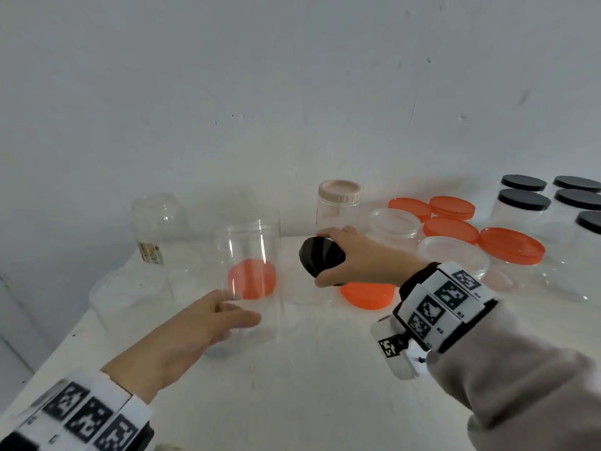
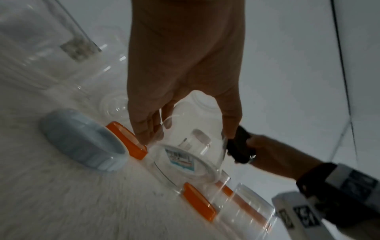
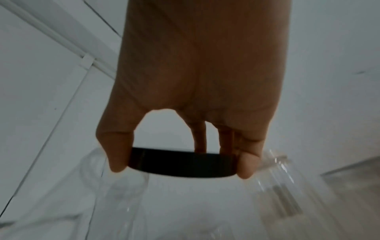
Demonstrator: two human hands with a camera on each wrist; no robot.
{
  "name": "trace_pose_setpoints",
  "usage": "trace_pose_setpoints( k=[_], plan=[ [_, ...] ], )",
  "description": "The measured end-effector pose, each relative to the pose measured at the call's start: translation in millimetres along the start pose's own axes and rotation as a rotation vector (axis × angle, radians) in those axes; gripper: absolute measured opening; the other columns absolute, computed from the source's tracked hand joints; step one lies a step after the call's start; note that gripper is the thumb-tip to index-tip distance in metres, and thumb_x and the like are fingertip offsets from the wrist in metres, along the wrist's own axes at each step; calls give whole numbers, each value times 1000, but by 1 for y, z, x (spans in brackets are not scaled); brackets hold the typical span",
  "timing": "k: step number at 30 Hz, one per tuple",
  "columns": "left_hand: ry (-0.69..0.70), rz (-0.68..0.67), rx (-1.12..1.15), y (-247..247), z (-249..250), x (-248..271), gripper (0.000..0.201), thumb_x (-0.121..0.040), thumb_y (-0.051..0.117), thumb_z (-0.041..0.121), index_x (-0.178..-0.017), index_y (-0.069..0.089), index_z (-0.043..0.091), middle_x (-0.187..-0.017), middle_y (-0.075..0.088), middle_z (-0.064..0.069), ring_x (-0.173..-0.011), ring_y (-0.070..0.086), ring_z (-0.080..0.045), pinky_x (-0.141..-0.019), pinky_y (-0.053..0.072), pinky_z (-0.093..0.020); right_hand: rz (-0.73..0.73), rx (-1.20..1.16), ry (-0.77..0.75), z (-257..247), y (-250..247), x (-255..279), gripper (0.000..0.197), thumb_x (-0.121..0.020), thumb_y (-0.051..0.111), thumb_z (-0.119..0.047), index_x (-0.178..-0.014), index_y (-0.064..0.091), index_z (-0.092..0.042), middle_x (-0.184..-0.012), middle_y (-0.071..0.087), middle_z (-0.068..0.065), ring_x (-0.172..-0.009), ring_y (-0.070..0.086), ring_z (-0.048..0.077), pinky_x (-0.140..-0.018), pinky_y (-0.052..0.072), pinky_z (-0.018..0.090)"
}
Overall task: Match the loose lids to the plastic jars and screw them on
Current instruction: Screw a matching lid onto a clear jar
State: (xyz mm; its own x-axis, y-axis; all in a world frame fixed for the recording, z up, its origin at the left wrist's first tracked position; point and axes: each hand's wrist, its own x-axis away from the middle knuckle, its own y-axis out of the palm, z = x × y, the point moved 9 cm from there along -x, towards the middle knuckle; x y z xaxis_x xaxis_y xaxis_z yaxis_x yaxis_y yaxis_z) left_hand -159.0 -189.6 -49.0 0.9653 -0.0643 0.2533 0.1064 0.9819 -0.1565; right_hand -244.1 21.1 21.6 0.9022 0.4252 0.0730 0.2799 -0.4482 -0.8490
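A: What has the right hand (image 1: pixel 356 258) got?

B: A black lid (image 1: pixel 320 260), a flat round disc of glossy plastic. In the right wrist view the thumb and fingertips pinch its rim from opposite sides, the palm arched clear above it. The forearm reaches in from the right, the wrist wrapped in a band of black-and-white markers.

A: Which way does the lid face?

B: Tilted, its top turned up and toward the clear jar (image 1: pixel 248 281). It hangs in the air just right of that jar's upper half, apart from it.

A: And the left hand (image 1: pixel 208 323)?

B: It is at the clear jar's lower wall, thumb on the near side and fingers curving round the left. The left wrist view shows the thumb and fingers spread on either side of the jar, but blur hides how firmly they press.

A: The jar itself?

B: A tall see-through plastic cylinder, standing upright with its long axis vertical and its mouth open at the top, on the white table (image 1: pixel 309 385).

A: Around it?

B: An orange lid (image 1: pixel 252 278) shows through its wall, lying flat behind it. Another orange lid (image 1: pixel 367 294) lies flat to its right, under the right hand. Further right stand jars with black caps (image 1: pixel 523 198).
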Motion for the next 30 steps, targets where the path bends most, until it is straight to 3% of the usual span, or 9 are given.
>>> trace_pose_setpoints(
  k=[2, 4, 7, 13, 18, 22, 24, 28, 30],
  plan=[
    [9, -31, -98, 15, 1, -7, 85, -38, 86, 51, -110, 55, 18, -101, 59, 4, -102, 55, -11, -91, 41, -26, 69, -102, 5, 2, -27, 11, 78, -70, 78, -39, -136, 37, -34, -122, 42, -5, -109, 51, 17, -91, 50, 37],
    [10, -47, -176, 29, 1, -14, 79, -46, 89, 42, -113, 52, 24, -113, 55, 13, -108, 52, -7, -83, 39, -22, 126, -158, -6, -1, -46, 22, 72, -70, 80, -38, -131, 41, -32, -119, 47, -7, -102, 55, 10, -77, 49, 26],
    [29, -71, -260, 47, -1, -22, 84, -59, 92, 22, -126, 43, 31, -128, 48, 15, -122, 44, -9, -92, 38, -25, 124, -199, -51, -12, -57, 33, 65, -71, 80, -37, -126, 46, -29, -113, 54, -10, -100, 57, 5, -79, 50, 25],
    [37, -180, -308, 70, -10, -30, 123, -52, 92, 24, -149, 17, 28, -146, 36, 8, -133, 36, -16, -100, 37, -29, 23, -33, -147, -46, -47, 45, 67, -76, 77, -37, -133, 43, -35, -109, 53, -21, -92, 55, -11, -66, 45, 6],
    [58, -244, -304, 75, -9, -29, 134, -35, 88, 42, -145, 12, 35, -138, 35, 14, -128, 34, -12, -98, 38, -24, -122, 176, -144, -62, -28, 38, 78, -75, 76, -43, -142, 36, -37, -127, 45, -14, -115, 49, 10, -93, 46, 29],
    [200, -266, -162, 73, 17, -22, 118, -45, 92, 39, -137, 20, 55, -134, 40, 35, -129, 36, 5, -105, 35, -21, -203, 259, -142, -73, -17, 29, 75, -73, 78, -44, -137, 39, -38, -121, 45, -15, -113, 50, 12, -94, 48, 33],
    [268, -223, -130, 69, 30, -21, 110, -53, 91, 36, -139, 24, 53, -138, 43, 29, -132, 36, 2, -111, 34, -32, -246, 317, -139, -78, -13, 23, 78, -72, 78, -46, -138, 37, -38, -122, 44, -14, -114, 49, 13, -96, 48, 36],
    [332, -135, -118, 67, 38, -23, 94, -56, 88, 39, -130, 32, 56, -131, 51, 27, -125, 45, 1, -94, 39, -21, -311, 451, -128, -83, -5, 14, 82, -72, 78, -46, -140, 33, -43, -126, 40, -13, -118, 46, 16, -96, 47, 40],
    [351, -116, -119, 69, 38, -24, 95, -56, 87, 40, -129, 30, 58, -131, 50, 29, -125, 43, 4, -93, 37, -19, -332, 503, -122, -84, -3, 11, 83, -72, 78, -46, -141, 32, -45, -126, 37, -13, -120, 44, 17, -97, 45, 40]
  ],
)
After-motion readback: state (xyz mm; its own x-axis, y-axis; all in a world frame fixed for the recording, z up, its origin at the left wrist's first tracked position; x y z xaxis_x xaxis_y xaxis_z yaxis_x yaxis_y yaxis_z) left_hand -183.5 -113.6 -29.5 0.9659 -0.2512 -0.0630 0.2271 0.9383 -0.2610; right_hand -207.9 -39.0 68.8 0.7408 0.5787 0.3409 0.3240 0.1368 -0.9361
